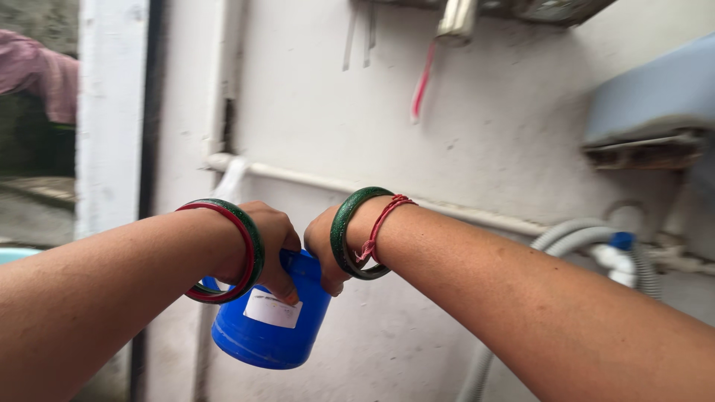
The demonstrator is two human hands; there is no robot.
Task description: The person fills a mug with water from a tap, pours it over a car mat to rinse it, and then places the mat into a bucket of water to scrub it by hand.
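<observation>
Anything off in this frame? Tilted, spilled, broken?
The blue container is tilted, gripped at its top by the left hand and right hand; no spill shows. At upper right, the underside of a grey-blue wall unit looks rusty and frayed. The grey hose hangs loose below it.

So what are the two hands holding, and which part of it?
Both hold a blue plastic mug with a white label. The left hand grips its rim and upper side; the right hand seems to grip the rim.
</observation>
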